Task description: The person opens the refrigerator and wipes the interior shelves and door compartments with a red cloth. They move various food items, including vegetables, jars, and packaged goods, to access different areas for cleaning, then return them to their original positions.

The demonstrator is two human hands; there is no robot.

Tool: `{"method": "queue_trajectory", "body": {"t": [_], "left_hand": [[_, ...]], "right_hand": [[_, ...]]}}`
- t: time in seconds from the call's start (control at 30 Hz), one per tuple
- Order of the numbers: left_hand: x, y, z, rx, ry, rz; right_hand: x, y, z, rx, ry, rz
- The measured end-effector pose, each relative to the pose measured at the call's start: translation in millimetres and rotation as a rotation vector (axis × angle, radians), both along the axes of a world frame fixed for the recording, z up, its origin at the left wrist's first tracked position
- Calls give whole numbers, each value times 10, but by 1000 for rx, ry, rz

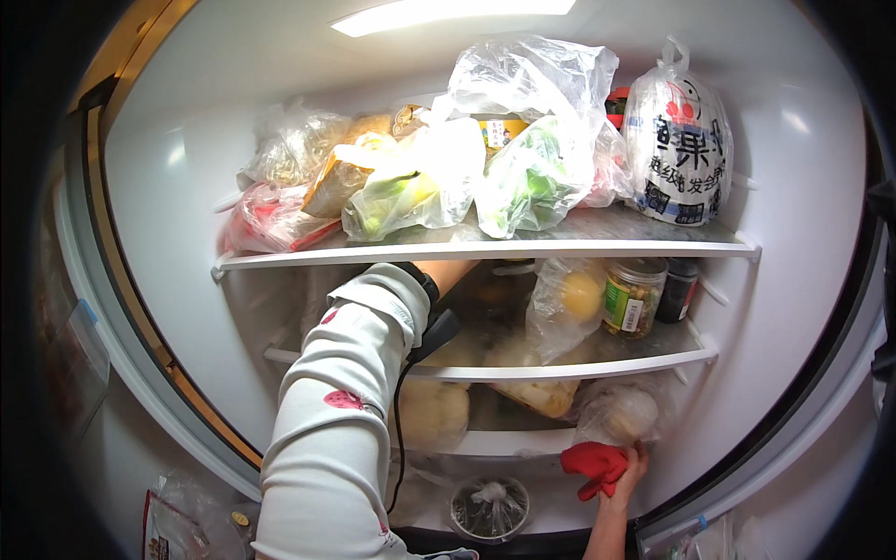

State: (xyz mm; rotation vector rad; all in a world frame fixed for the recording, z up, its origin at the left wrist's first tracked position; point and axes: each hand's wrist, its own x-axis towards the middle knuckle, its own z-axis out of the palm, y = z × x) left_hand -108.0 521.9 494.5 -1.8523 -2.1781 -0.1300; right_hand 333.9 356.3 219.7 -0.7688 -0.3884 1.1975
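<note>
My left forearm, in a white sleeve with red prints and a black wristband, reaches onto the middle glass shelf (560, 372) of a refrigerator; the upper shelf hides the hand itself. At the lower right, my right hand (632, 470) holds a red cloth (595, 467), just below a clear plastic bag with a round pale item (630, 414) on the lower shelf. Right of the left arm, on the middle shelf, are a bag with a yellow round item (580, 295), a jar with a green label (634, 297) and a dark jar (677, 290).
The upper shelf (490, 250) bears several plastic bags, some with green vegetables (535, 182), and a tall printed white bag (677, 147). Below are a bag of pale food (430, 413) and a round covered container (489, 509). Open doors with filled bins flank both sides.
</note>
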Motion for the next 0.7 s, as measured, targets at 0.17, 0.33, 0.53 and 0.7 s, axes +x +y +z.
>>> {"method": "queue_trajectory", "body": {"t": [0.17,0.33,0.53,0.7], "left_hand": [[185,130,68,25,26,-45],[297,-3,200,54,61,-122],[284,-737,458,129,175,-383],[16,-1597,765,-213,279,-18]], "right_hand": [[-16,18,-8,17,4,-20],[-6,2,11,34,49,-2],[61,-147,113,-17,346,269],[-97,-163,179,238,-34,348]]}}
